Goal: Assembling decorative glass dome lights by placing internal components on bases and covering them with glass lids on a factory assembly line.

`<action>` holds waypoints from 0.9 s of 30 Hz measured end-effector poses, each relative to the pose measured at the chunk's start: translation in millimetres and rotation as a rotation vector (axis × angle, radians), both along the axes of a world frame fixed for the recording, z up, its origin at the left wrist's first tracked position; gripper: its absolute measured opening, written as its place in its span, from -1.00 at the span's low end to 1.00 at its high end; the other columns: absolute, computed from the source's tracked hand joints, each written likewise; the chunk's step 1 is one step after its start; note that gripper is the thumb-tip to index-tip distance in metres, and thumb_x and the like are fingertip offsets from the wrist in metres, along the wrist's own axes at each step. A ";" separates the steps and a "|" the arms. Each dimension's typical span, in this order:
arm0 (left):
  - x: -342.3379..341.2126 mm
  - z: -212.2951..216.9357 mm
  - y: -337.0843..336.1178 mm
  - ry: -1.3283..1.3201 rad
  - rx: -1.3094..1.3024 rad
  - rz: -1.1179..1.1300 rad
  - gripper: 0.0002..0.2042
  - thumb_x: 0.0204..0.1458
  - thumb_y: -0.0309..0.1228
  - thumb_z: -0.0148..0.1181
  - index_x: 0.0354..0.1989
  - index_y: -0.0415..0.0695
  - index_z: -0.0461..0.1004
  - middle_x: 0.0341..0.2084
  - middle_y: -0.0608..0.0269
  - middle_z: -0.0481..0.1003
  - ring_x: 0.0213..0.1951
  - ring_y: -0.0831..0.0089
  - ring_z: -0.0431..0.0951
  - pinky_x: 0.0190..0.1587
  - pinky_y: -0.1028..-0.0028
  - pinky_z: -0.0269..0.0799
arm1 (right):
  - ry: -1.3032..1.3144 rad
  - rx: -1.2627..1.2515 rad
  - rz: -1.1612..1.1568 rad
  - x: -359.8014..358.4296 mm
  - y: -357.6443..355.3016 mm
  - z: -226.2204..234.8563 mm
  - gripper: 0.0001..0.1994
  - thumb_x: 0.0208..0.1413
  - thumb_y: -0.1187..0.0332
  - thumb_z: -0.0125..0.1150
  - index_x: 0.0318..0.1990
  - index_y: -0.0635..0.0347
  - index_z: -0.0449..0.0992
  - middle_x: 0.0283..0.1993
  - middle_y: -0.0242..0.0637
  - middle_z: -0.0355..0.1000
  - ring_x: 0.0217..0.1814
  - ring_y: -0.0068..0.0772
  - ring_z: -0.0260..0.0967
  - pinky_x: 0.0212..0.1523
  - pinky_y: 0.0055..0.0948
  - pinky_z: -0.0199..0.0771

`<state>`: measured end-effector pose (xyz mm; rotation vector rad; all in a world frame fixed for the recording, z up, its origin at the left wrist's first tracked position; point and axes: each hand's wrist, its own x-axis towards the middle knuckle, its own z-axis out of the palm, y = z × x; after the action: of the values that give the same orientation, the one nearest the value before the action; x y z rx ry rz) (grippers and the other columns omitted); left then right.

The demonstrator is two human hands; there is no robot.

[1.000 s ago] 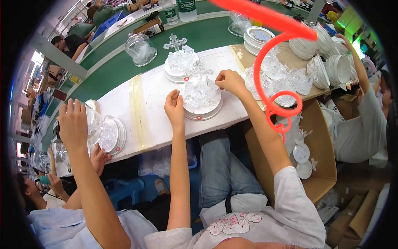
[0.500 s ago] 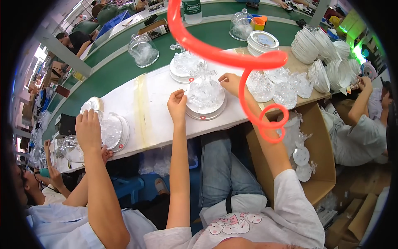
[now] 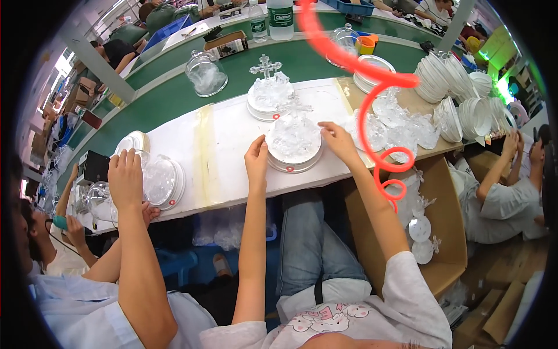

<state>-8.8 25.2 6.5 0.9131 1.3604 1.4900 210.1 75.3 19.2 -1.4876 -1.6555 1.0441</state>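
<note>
On the white work board, a clear plastic ornament stands on a round white base, between my hands. My left hand is at the base's left edge, its fingers loosely bent and apart; whether it touches the rim I cannot tell. At the right edge my right hand has its fingers stretched toward the ornament, with nothing held. Just behind, a second white base carries clear pieces and an upright clear cross. The front ornament's cross lies low toward the back.
Left of me, a co-worker's hand is over another white base. Clear ornaments lie at right, near stacked white bases. A cardboard box with clear parts stands by my right arm. Glass domes sit behind.
My right hand has drawn back from the ornament's cross to the base's right side. My left hand has come closer to the left rim. The view has shifted slightly.
</note>
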 end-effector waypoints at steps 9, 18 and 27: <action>-0.1 -15.1 -3.6 0.081 0.137 0.024 -0.65 0.15 -0.39 -0.04 0.05 -0.35 0.31 -0.03 0.01 0.40 -0.01 0.38 0.40 0.05 0.50 0.26 | -0.281 0.157 0.489 16.7 6.4 42.6 -0.23 -0.31 0.03 0.40 0.14 0.06 0.28 0.30 0.09 -0.02 0.40 0.08 -0.25 0.32 -0.11 -0.13; 5.8 -17.3 -4.6 0.157 0.167 0.066 -0.66 0.16 -0.39 -0.06 0.04 -0.34 0.33 -0.05 -0.03 0.41 -0.01 0.36 0.41 0.04 0.48 0.28 | -0.496 0.300 0.463 4.2 5.2 31.2 0.09 -0.49 -0.12 0.48 0.21 0.35 0.10 0.35 0.09 -0.17 0.44 0.12 -0.45 0.35 -0.04 -0.27; 8.3 -13.6 -7.5 0.236 0.119 0.090 -0.67 0.16 -0.40 -0.08 0.04 -0.32 0.34 -0.06 0.00 0.43 -0.03 0.35 0.43 0.00 0.48 0.30 | -0.532 0.301 0.458 -5.5 11.6 29.8 0.12 -0.52 -0.14 0.48 0.19 0.42 0.10 0.32 0.19 -0.14 0.43 0.14 -0.42 0.35 -0.07 -0.26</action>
<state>-0.5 17.7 -7.0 1.1456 1.5120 1.5834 204.6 86.9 49.1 -1.2761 -2.4896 0.5920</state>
